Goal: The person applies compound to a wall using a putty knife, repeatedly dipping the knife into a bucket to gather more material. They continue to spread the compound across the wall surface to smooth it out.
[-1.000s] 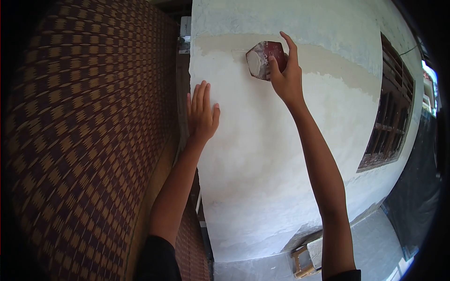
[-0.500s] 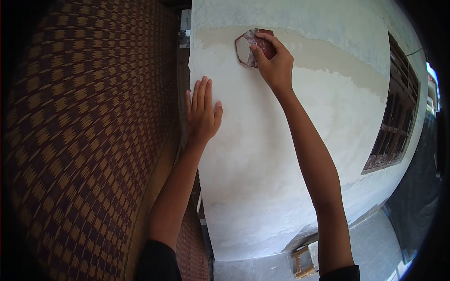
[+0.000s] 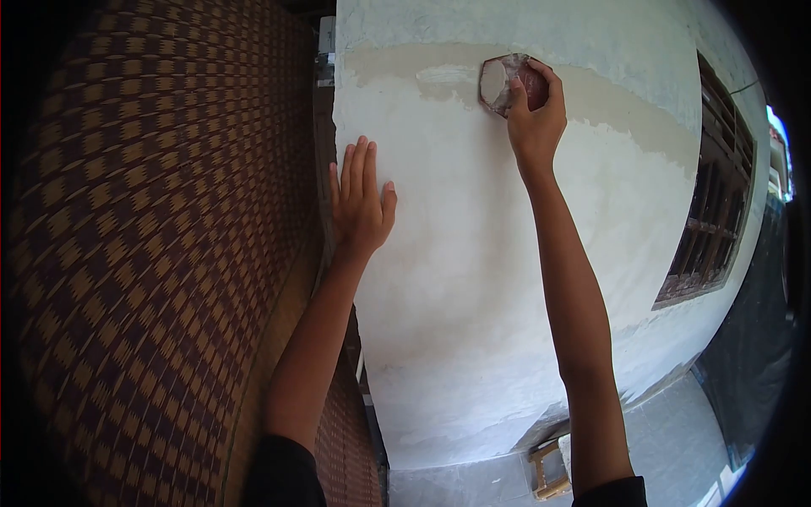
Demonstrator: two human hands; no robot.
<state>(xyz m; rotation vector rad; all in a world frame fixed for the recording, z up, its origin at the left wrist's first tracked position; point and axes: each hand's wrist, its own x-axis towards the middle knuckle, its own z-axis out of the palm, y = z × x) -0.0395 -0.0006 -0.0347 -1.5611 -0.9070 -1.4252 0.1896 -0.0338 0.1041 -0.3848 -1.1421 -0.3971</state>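
Pad (image 3: 495, 82) sat clamped in grip of right hand (image 3: 536, 127), against wall (image 3: 473, 279); left hand (image 3: 359, 209) lay flat on wall, grip apart.

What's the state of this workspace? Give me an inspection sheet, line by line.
Surface: rough white plastered wall, tan band across its upper part.
Job's things: reddish pad, whitened face, pressed on the tan band.
Clutter: small wooden frame at the wall's foot.
Hands: right hand, fingers closed on the reddish pad; left hand open, flat on the wall.
Cables: thin line by the top of the window, perhaps a wire.
Surroundings: woven patterned screen beside the wall; the window is barred.
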